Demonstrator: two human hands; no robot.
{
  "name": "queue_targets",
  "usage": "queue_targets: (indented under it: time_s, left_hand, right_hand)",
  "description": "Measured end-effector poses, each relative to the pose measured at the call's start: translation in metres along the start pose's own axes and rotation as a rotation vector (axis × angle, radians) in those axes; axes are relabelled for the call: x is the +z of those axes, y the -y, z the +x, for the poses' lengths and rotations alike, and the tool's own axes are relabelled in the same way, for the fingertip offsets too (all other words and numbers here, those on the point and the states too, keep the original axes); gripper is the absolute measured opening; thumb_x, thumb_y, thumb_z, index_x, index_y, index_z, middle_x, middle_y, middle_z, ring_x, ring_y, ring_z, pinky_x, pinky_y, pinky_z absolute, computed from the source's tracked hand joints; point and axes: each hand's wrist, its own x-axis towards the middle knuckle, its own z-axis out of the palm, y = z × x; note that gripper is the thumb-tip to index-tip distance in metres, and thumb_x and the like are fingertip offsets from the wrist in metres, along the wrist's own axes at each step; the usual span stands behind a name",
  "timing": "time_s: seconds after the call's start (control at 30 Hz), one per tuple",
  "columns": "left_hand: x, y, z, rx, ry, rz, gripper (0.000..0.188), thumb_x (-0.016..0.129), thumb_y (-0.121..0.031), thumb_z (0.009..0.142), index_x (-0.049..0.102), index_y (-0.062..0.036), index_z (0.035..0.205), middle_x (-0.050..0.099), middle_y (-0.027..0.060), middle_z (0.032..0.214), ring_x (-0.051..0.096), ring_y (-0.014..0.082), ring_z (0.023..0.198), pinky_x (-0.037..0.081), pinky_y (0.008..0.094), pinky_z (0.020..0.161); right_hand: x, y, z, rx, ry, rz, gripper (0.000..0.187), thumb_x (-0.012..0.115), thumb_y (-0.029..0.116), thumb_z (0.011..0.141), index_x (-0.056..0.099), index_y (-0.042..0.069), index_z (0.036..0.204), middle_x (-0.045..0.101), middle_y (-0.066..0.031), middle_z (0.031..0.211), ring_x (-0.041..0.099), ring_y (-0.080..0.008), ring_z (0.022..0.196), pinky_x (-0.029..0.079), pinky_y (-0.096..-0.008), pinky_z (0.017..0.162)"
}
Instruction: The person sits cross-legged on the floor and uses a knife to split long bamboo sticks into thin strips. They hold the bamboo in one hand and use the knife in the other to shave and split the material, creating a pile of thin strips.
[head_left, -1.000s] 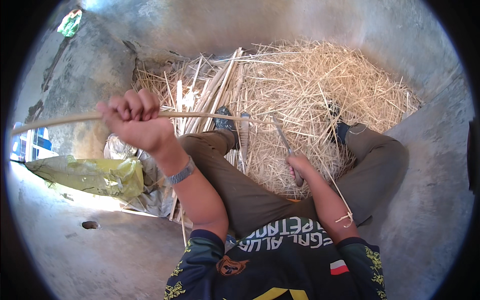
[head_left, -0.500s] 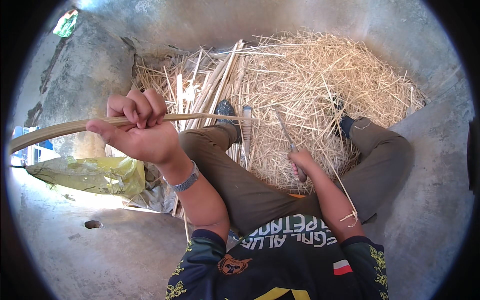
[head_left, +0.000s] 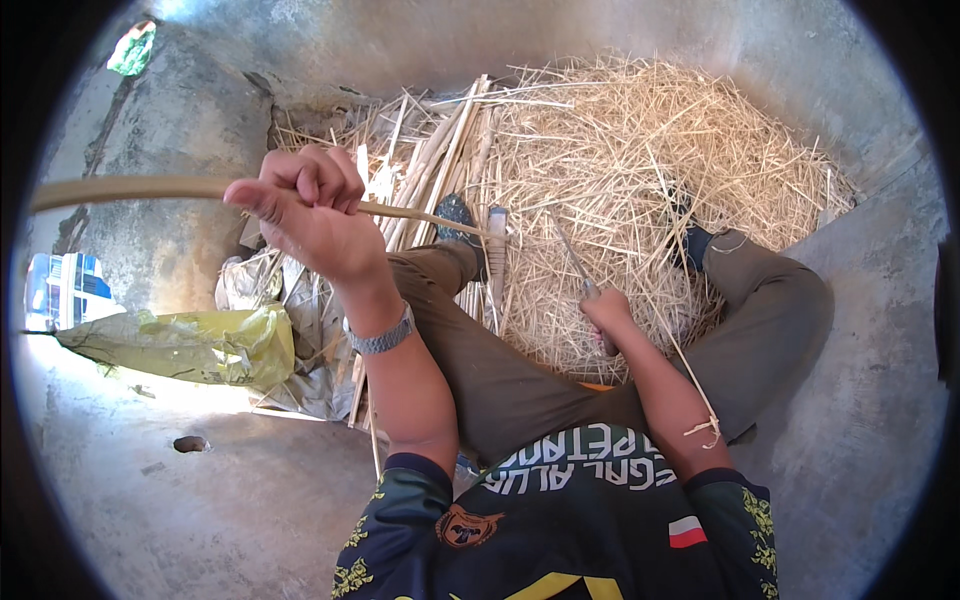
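Observation:
My left hand [head_left: 315,205] is raised at the left, its fingers curled round a long, pale bamboo strip [head_left: 135,188]. The strip bows out toward the left wall, and its thin end slopes down past my shoe toward the shavings. Low in front of my body, my right hand [head_left: 607,312] is closed round the handle of a knife [head_left: 571,247]. Its narrow blade points away from me over the shavings. Between the strip's thin end and my left shoe [head_left: 455,215] lies a flat, tapered piece with a ridged face [head_left: 497,262], whose kind I cannot make out.
A heap of pale shavings [head_left: 640,130] spreads between and beyond my legs. Several long bamboo strips [head_left: 440,150] lie at its left. A yellow sack [head_left: 200,345] rests near a hole [head_left: 190,443] in the concrete. Curved concrete walls [head_left: 850,110] surround the heap.
My left hand has moved right and slightly up with the bamboo strip. The strip's left part has risen and its thin end tilts down more. My right hand and the knife have barely moved.

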Motion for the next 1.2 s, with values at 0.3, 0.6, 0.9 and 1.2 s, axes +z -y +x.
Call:
queue_targets:
  time_s: [0.3, 0.6, 0.9, 1.2]
  left_hand:
    - [-0.002, 0.024, -0.001, 0.058, -0.009, 0.093, 0.062, 0.036, -0.067, 0.099, 0.032, -0.0142, 0.067, 0.026, -0.0039, 0.054, 0.024, 0.0062, 0.045, 0.018, 0.0242, 0.04]
    - [-0.002, -0.002, -0.001, 0.167, -0.101, 0.106, 0.059, 0.034, -0.065, 0.101, 0.032, -0.016, 0.067, 0.025, -0.0059, 0.054, 0.021, 0.0061, 0.044, 0.015, 0.0236, 0.039]
    - [0.009, 0.009, -0.005, -0.009, -0.188, 0.198, 0.066, 0.031, -0.074, 0.096, 0.025, -0.0155, 0.067, 0.024, -0.0029, 0.054, 0.023, 0.0071, 0.046, 0.015, 0.0236, 0.042]
    - [0.007, -0.002, -0.01, 0.061, -0.203, 0.19, 0.065, 0.03, -0.071, 0.099, 0.027, -0.0141, 0.068, 0.025, -0.0028, 0.054, 0.022, 0.0074, 0.047, 0.016, 0.0234, 0.043]
  right_hand:
    - [0.0, 0.003, -0.007, -0.084, -0.059, -0.216, 0.023, 0.061, 0.017, 0.081, 0.064, -0.006, 0.078, 0.063, -0.0156, 0.059, 0.064, -0.0254, 0.049, 0.05, -0.0394, 0.048]
    - [0.001, -0.003, -0.001, -0.093, -0.106, -0.324, 0.027, 0.063, 0.018, 0.081, 0.066, -0.006, 0.091, 0.069, -0.0214, 0.079, 0.07, -0.0308, 0.065, 0.054, -0.0422, 0.06]
    - [-0.001, 0.002, -0.007, -0.091, -0.095, -0.362, 0.032, 0.065, 0.023, 0.081, 0.067, -0.005, 0.096, 0.07, -0.0211, 0.082, 0.071, -0.0303, 0.066, 0.055, -0.0425, 0.063]
    - [0.001, 0.002, -0.007, -0.125, -0.131, -0.411, 0.032, 0.064, 0.024, 0.082, 0.066, -0.005, 0.094, 0.069, -0.0194, 0.078, 0.07, -0.0299, 0.062, 0.054, -0.0423, 0.06]
